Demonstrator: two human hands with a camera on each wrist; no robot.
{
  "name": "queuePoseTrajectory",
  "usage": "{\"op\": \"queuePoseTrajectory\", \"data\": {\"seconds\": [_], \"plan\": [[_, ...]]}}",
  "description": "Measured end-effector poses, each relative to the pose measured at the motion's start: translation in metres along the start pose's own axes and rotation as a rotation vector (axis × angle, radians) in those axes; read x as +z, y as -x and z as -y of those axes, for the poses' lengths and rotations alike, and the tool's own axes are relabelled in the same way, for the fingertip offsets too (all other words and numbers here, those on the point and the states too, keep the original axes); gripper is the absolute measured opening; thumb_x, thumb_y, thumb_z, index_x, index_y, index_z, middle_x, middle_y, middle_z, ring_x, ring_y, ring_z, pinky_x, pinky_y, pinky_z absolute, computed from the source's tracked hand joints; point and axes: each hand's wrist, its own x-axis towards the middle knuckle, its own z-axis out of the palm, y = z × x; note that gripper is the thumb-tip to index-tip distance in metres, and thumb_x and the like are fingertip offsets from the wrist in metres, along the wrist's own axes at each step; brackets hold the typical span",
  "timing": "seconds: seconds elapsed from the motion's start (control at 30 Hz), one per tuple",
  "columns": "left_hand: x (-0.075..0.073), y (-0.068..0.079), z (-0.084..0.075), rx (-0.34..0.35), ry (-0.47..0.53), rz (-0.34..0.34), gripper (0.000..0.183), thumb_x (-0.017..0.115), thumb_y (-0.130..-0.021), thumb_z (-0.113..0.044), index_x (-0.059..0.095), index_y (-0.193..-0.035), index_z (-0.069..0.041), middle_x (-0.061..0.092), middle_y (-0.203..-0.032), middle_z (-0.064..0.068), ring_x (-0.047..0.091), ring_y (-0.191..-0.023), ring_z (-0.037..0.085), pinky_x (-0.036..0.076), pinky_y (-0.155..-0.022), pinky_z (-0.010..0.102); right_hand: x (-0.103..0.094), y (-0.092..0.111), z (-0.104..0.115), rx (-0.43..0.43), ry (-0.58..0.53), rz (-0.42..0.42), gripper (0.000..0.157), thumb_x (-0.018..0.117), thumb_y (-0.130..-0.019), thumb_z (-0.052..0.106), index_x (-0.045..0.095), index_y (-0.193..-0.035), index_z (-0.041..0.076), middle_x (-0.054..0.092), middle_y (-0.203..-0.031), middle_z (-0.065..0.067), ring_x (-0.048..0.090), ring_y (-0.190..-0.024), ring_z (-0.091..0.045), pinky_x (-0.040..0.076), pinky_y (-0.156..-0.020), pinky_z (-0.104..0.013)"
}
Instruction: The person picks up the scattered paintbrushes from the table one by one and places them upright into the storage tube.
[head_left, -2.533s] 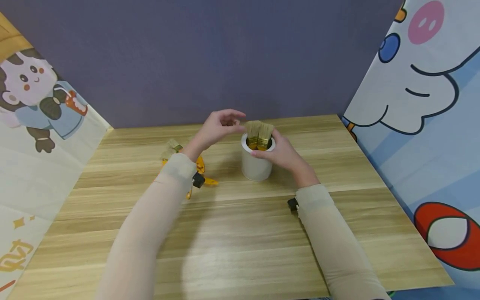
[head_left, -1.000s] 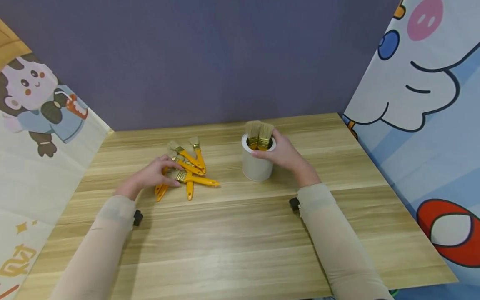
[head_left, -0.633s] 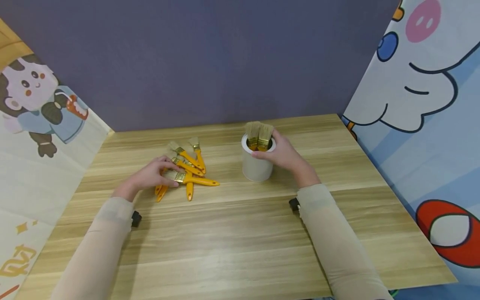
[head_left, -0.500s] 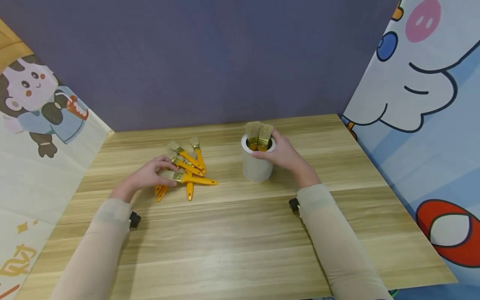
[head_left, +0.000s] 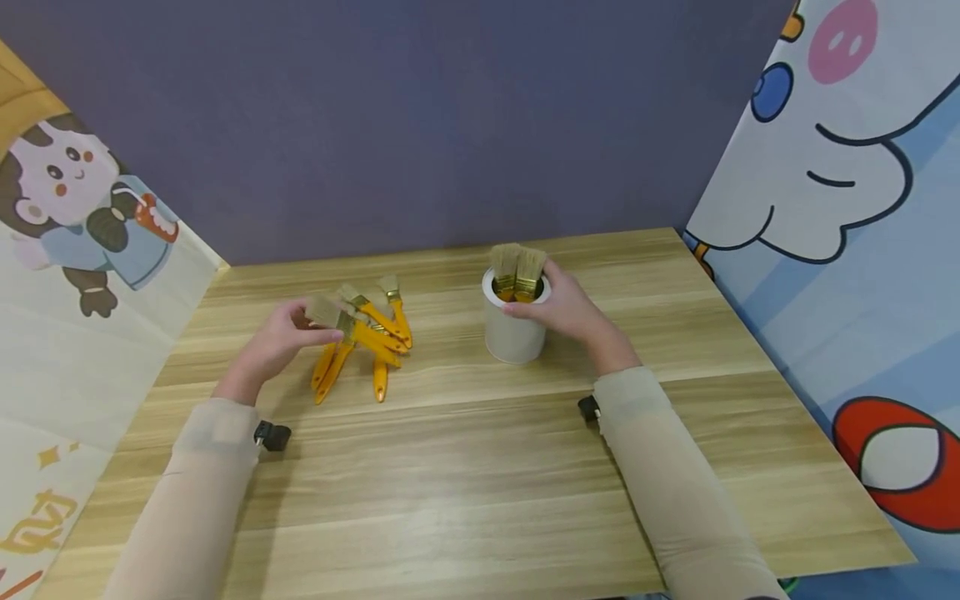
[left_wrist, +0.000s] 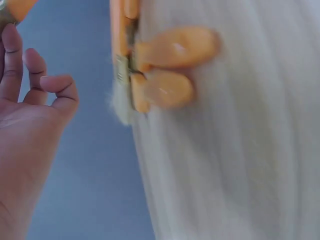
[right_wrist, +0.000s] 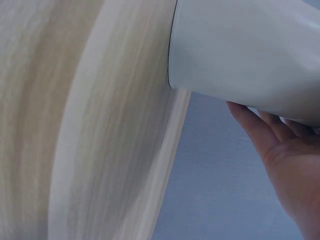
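Note:
In the head view my left hand [head_left: 272, 343] pinches a paintbrush [head_left: 366, 335] near its metal band, bristles toward the upper left, orange handle slanting down to the right. It hangs just over a loose pile of orange-handled paintbrushes [head_left: 334, 373]. The left wrist view has only a corner of the held brush [left_wrist: 19, 7] at top left, with the other fingers loosely bent. My right hand [head_left: 568, 307] grips the rim of a pale can [head_left: 513, 332], thumb in front. Two brushes [head_left: 517, 271] stand in it, bristles up. The right wrist view shows fingers against the can's side [right_wrist: 240, 55].
The wooden table [head_left: 465, 467] runs up to a dark blue-grey wall [head_left: 450, 125] at the back. Cartoon-printed panels [head_left: 840, 175] border it left and right. Small black devices [head_left: 273, 436] sit at both wrists.
My left hand has moved from beside the can to the pile and picked up a paintbrush, which has risen and turned, its handle now pointing down-right. My right hand has stayed on the can.

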Motion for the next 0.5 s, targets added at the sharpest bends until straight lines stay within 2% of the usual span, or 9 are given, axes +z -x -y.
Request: {"op": "queuePoseTrajectory", "data": {"seconds": [0.1, 0.3, 0.5], "plan": [[0.003, -0.003, -0.009, 0.027, 0.060, -0.030, 0.022, 0.074, -0.099, -0.007, 0.071, -0.119, -0.015, 0.074, -0.113, -0.012, 0.070, -0.105, 0.006, 0.058, -0.090, 0.020, 0.000, 0.000, 0.000, 0.004, 0.001, 0.001, 0.103, 0.092, -0.081, 0.047, 0.035, -0.164, 0.023, 0.045, -0.166, -0.013, 0.043, -0.154, -0.036, 0.038, -0.123, -0.061], [0.013, -0.019, -0.034, 0.102, 0.196, -0.057, 0.017, 0.073, -0.098, 0.000, 0.077, -0.106, -0.015, 0.077, -0.105, -0.009, 0.071, -0.099, 0.006, 0.058, -0.088, 0.020, 0.000, -0.001, 0.000, 0.000, 0.015, -0.003, 0.105, 0.093, -0.080, 0.048, 0.035, -0.164, 0.022, 0.045, -0.166, -0.014, 0.044, -0.153, -0.036, 0.038, -0.124, -0.060], [0.028, -0.041, -0.062, 0.186, 0.308, -0.064, 0.022, 0.071, -0.098, 0.003, 0.079, -0.110, -0.013, 0.079, -0.109, -0.005, 0.071, -0.102, 0.009, 0.058, -0.088, 0.020, -0.001, -0.001, -0.001, -0.006, 0.031, 0.001, 0.111, 0.095, -0.076, 0.051, 0.034, -0.165, 0.022, 0.045, -0.167, -0.012, 0.044, -0.153, -0.035, 0.039, -0.123, -0.060]]}}
